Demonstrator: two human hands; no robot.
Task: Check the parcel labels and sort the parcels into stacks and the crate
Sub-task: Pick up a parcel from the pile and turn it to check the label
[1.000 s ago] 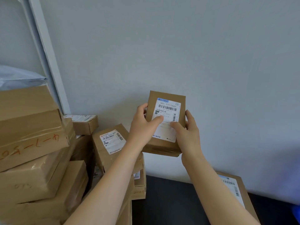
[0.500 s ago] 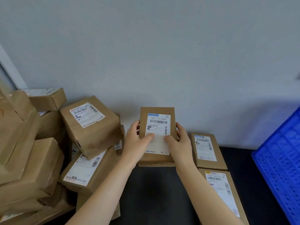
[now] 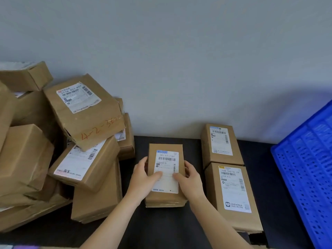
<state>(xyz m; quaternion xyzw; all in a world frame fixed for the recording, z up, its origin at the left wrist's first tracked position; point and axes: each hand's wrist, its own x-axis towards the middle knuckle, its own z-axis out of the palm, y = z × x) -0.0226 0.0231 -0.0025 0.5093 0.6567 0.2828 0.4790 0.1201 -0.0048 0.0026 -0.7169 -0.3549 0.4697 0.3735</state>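
Seemingly gripped, parcel [image 3: 165, 149] sits between left hand [image 3: 143, 179] and right hand [image 3: 190, 179].

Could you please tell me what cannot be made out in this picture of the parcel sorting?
Head view only:
- held parcel: label's middle covered by thumbs of the left hand and right hand; small print blurred.
- blue crate: cut off by the right edge, contents unseen.
- left pile: lower labels hidden under upper parcels.
- Whether the held parcel touches the dark surface: unclear.

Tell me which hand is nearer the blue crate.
Right. The right hand grips the right edge of the held parcel, toward the blue crate; the left hand grips its left edge, farther away.
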